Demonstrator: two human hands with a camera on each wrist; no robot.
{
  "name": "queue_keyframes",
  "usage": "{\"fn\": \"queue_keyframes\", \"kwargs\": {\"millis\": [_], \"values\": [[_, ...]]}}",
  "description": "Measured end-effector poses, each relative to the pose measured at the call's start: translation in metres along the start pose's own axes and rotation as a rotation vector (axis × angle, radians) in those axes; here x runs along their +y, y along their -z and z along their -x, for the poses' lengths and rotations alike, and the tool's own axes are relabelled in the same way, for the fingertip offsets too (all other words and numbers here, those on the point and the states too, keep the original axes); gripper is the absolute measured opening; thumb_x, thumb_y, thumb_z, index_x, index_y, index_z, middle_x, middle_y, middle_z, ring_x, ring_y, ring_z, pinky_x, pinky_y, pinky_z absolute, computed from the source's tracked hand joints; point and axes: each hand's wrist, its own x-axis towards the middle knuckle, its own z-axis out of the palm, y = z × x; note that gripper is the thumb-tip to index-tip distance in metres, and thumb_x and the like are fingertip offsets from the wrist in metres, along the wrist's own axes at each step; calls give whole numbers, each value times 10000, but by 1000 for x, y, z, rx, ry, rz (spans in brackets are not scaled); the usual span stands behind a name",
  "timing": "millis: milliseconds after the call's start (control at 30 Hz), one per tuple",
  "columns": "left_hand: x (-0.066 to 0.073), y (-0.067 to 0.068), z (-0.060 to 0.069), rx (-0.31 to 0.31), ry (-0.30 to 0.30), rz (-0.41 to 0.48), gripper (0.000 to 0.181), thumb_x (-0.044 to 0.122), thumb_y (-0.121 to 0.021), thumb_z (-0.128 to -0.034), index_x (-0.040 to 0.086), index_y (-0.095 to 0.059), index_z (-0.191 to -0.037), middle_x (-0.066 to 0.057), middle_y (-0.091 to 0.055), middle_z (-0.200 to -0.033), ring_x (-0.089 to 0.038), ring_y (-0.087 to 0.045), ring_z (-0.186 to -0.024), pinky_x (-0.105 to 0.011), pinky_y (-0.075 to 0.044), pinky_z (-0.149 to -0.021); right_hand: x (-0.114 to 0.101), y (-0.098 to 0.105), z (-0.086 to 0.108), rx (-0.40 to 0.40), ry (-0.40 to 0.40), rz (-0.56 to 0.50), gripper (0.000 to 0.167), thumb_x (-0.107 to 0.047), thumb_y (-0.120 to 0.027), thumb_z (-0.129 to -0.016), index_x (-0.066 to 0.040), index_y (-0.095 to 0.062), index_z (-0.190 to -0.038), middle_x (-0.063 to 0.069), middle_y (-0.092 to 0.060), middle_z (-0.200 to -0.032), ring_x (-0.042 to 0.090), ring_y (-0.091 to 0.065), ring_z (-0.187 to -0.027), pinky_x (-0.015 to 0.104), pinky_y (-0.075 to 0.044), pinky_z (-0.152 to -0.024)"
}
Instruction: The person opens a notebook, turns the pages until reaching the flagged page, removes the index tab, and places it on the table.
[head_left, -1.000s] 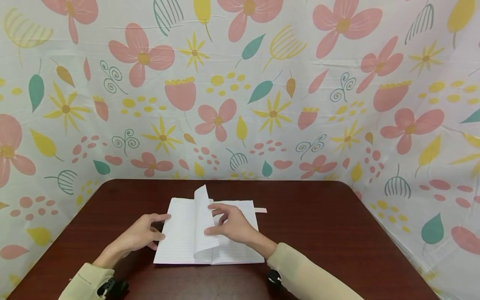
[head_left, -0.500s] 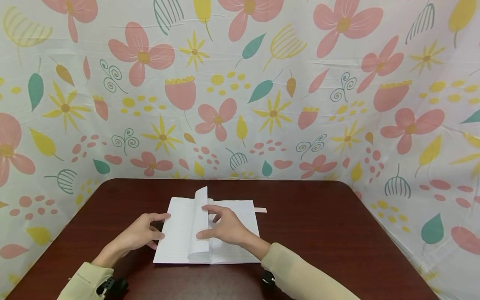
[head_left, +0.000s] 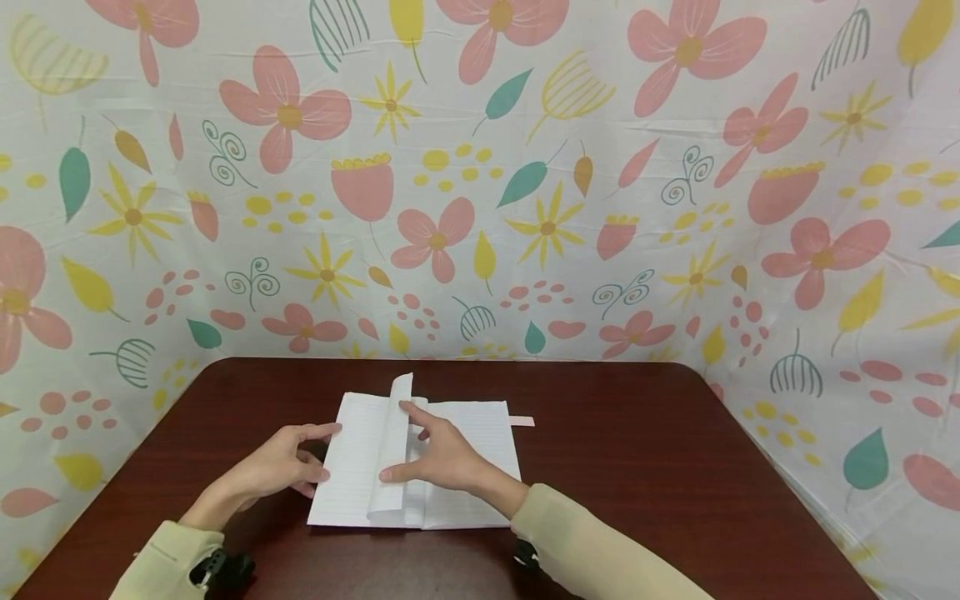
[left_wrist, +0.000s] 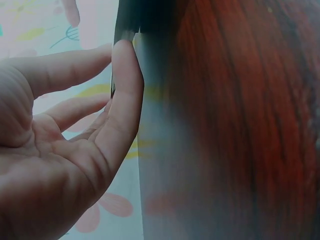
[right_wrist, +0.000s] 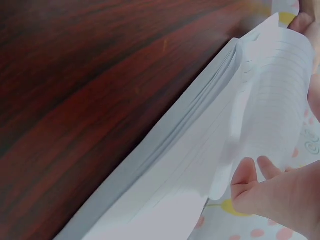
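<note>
A notebook point(head_left: 347, 467) of ruled white paper lies spread open near the middle of the table. One page point(head_left: 396, 458) stands up from it and curls over toward the left side. My right hand point(head_left: 446, 454) reaches over the right half, its spread thumb and index finger touching the raised page. In the right wrist view, this curved page point(right_wrist: 275, 95) rises beside my fingers. At the notebook's left edge, my left hand point(head_left: 273, 462) holds it with thumb and fingers. The left wrist view shows the left hand point(left_wrist: 65, 150) with fingers on both sides of that edge.
A pale tab point(head_left: 522, 422) sticks out past the notebook's right side. Dark brown tabletop point(head_left: 637, 450) surrounds it. A floral curtain point(head_left: 480, 167) hangs behind the table and along its sides.
My right hand has moved left, carrying the raised page further over the left half. The left hand stays at the notebook's left edge.
</note>
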Motion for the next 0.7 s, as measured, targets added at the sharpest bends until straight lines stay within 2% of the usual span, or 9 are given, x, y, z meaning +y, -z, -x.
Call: {"fn": "queue_keyframes", "kwargs": {"millis": [167,333,533,600,700], "values": [[-1,5,0,-35,-8,35,796,-70,-742,-906,-155,-313,-1572,-349,-452,-1444,-318,-693,-877,-440,-632,-685,-2,-3,-3,-19,9,-7,1170,-374,-957,-781,-172,-253,-1694,67,-430,-1631,289,-561,-1245,348,-523,-905],[-3,10,-1,-73,-21,52,822,-60,-751,-913,-129,-294,-1593,-359,-397,-1485,-321,-694,-929,-446,-633,-720,-5,-6,-5,-50,15,-37,1285,-363,-950,-792,-201,-72,-1717,126,-447,-1609,301,-537,-1319,403,-507,-1004],[-5,14,-1,-93,-47,15,835,-34,-769,-907,-104,-309,-1601,-355,-351,-1512,-296,-674,-900,-445,-633,-739,-8,-10,-7,-112,6,-99,1391,-348,-937,-812,-287,143,-1686,128,-407,-1637,300,-451,-1448,466,-435,-1116],[-6,15,-2,-96,-51,4,841,-21,-773,-908,-94,-309,-1606,-353,-337,-1520,-295,-674,-903,-445,-633,-747,-8,-11,-8,-142,1,-110,1385,-363,-920,-831,-312,178,-1673,117,-405,-1641,302,-428,-1475,473,-411,-1143],[-7,16,-1,-101,-53,-4,854,-3,-774,-912,-71,-301,-1620,-348,-322,-1530,-306,-682,-922,-446,-632,-759,-8,-11,-9,-179,-3,-94,1336,-397,-898,-853,-311,146,-1682,83,-435,-1628,273,-419,-1483,449,-395,-1162]]}}
